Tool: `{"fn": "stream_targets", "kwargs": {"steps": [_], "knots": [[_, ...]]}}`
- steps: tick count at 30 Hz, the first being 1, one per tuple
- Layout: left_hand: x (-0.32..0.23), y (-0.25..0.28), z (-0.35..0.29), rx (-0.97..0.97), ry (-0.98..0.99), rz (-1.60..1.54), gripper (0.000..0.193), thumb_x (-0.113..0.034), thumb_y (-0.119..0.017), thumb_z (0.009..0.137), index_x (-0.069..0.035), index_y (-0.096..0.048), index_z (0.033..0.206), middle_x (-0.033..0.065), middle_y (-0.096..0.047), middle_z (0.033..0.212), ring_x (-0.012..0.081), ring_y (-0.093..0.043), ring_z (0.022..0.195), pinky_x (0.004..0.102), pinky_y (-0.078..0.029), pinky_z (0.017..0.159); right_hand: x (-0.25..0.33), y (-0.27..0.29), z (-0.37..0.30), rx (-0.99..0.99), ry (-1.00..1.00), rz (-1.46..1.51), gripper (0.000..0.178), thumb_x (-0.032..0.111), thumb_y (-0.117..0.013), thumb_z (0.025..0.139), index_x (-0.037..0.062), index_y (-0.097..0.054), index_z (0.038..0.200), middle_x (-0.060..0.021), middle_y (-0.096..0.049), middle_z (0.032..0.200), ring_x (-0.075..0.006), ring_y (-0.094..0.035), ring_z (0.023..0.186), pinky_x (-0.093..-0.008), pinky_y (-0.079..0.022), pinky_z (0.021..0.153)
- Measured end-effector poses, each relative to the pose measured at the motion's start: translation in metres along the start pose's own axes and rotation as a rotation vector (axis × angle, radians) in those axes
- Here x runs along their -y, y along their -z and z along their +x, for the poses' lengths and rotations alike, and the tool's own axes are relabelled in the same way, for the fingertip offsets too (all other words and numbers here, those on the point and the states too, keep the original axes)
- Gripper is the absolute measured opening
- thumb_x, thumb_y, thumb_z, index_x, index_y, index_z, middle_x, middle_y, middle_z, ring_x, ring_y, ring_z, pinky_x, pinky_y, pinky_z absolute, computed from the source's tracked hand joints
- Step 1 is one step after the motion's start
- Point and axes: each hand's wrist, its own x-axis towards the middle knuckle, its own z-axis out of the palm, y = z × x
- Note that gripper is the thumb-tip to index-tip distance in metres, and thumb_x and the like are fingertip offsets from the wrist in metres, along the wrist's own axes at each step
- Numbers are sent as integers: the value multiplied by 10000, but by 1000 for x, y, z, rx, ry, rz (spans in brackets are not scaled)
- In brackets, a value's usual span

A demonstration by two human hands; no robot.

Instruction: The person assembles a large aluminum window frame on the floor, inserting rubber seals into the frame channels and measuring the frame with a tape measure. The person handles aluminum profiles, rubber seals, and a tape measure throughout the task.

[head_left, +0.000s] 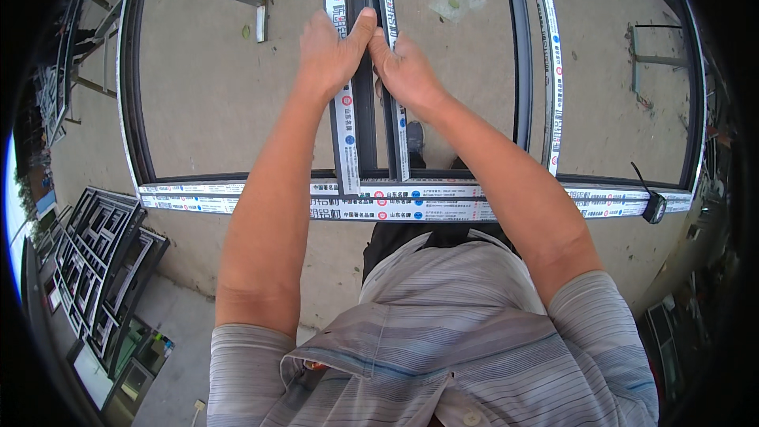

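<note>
frame bar [365, 111] – top cut off by edge | stacked frames [95, 261] – detail blurred at rim

Both bare forearms stretch straight out to the far side, converging. The left hand [332, 51] and right hand [405, 71] sit side by side, thumbs touching. Their fingers [362, 25] curl downward, closed in a grip.

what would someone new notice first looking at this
Both bare hands, the left hand and right hand, press together on the dark middle bar of a big window frame lying over the concrete ground. A stack of dark frames sits lower left.
</note>
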Motion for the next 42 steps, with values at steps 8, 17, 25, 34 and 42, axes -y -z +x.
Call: {"fn": "stream_targets", "kwargs": {"steps": [8, 17, 25, 34, 42], "knots": [[-3, -1, 2, 11, 48, 18, 926, -698, -725, 945, 185, -576, 1180, 372, -613, 1194, 494, -628, 1159, 518, -518, 1021, 0, -4, -1, 48, -50, 138, 554, 503, -497, 1143, -38, -589, 1071, -108, -663, 761, -214, -668, 596, -381, -557, 599], [-1, 0, 4, 3, 20, 76, 919, -698, -727, 945, 170, -551, 1191, 358, -607, 1179, 484, -623, 1156, 518, -515, 1029, 5, 16, -11, 294, -49, 286, 568, 575, -370, 1167, 41, -542, 1081, -74, -641, 812, -182, -672, 686, -358, -587, 677], [-7, 0, 6, -2, 23, 80, 904, -681, -749, 932, 166, -553, 1179, 352, -602, 1205, 487, -605, 1178, 527, -495, 1048, -30, -13, -19, 103, 95, 38, 638, 539, -307, 1182, -35, -572, 1092, -233, -695, 875, -425, -716, 879, -490, -542, 833], [-5, -2, 4, -5, 11, 87, 897, -662, -803, 895, 166, -550, 1126, 315, -609, 1151, 413, -638, 1107, 513, -526, 990, -17, -27, -23, -75, 168, -189, 634, 472, -304, 1181, -80, -593, 1063, -362, -705, 891, -590, -675, 889, -614, -528, 820], [-3, -2, 4, -5, -35, 31, 826, -617, -843, 894, 132, -559, 1093, 257, -632, 1062, 342, -676, 973, 472, -557, 885, -11, -33, -24, -95, 132, -278, 636, 453, -290, 1179, -97, -580, 1042, -349, -703, 833, -579, -679, 828, -630, -534, 790]]}}
